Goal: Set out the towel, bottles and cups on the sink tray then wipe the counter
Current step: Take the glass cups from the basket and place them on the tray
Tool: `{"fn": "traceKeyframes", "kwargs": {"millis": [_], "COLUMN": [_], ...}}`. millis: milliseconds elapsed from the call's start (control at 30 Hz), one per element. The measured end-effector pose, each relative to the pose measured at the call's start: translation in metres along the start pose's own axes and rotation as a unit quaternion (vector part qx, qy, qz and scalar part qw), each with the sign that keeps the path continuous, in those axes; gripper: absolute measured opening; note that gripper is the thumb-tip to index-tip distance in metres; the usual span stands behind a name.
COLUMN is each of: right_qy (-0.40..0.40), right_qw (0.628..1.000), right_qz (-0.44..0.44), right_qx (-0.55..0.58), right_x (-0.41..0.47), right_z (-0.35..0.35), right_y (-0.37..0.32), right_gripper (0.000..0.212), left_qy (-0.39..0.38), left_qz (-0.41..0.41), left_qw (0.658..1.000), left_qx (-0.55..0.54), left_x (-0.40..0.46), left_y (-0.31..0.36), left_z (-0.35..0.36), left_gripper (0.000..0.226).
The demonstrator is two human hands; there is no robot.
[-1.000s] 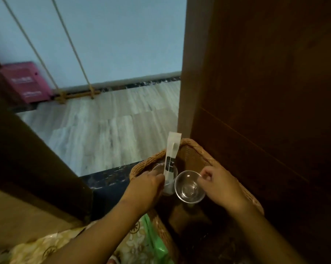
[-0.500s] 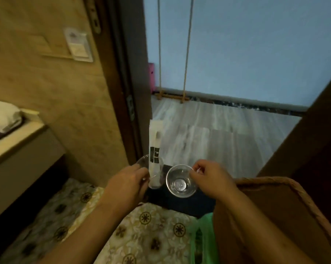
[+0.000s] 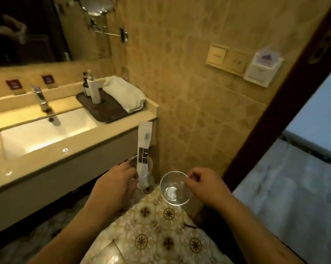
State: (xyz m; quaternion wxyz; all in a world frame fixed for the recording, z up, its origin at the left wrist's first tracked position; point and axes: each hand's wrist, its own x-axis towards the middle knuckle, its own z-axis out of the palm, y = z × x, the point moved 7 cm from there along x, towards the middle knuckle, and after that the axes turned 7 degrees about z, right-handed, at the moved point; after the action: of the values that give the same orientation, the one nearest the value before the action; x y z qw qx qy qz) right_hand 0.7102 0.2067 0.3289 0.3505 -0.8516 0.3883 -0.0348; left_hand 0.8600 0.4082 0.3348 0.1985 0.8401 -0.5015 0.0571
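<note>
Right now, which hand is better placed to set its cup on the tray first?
Left, probably. The left hand, with the cup holding the packet, is nearer the counter and dark tray, which lie up-left. The right hand, pinching the empty cup, would have to cross over it.

Beige tiled wall (image 3: 189, 77), patterned floor (image 3: 161, 231)

Half-seen bits around the basin

The left hand (image 3: 114, 184) covers part of its cup (image 3: 144, 173); the dark bottle (image 3: 86, 86) sits partly behind the white one (image 3: 94, 89); the packet's (image 3: 144, 149) print is unreadable.
</note>
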Motion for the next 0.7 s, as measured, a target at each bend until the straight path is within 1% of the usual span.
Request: {"fn": "traceKeyframes", "kwargs": {"millis": [133, 333, 500, 700], "right_qy": [-0.037, -0.085, -0.122, -0.160], "right_qw": [0.998, 0.994, 0.989, 0.982], "right_qz": [-0.046, -0.073, -0.071, -0.075], "right_qx": [-0.007, 0.012, 0.050, 0.069], "right_x": [0.034, 0.079, 0.133, 0.244], "right_z": [0.046, 0.088, 0.110, 0.135], "right_y": [-0.064, -0.121, -0.138, -0.149], "right_gripper": [0.016, 0.016, 0.016, 0.014], "left_qy": [0.012, 0.033, 0.017, 0.003], "left_qz": [-0.036, -0.092, -0.135, -0.165], "left_qw": [0.999, 0.994, 0.989, 0.984], "left_qx": [0.014, 0.038, 0.052, 0.067], "left_x": [-0.006, 0.000, 0.029, 0.105], "left_y": [-0.073, -0.150, -0.186, -0.222], "left_z": [-0.027, -0.043, -0.033, -0.019], "left_gripper": [0.006, 0.001, 0.008, 0.010]}}
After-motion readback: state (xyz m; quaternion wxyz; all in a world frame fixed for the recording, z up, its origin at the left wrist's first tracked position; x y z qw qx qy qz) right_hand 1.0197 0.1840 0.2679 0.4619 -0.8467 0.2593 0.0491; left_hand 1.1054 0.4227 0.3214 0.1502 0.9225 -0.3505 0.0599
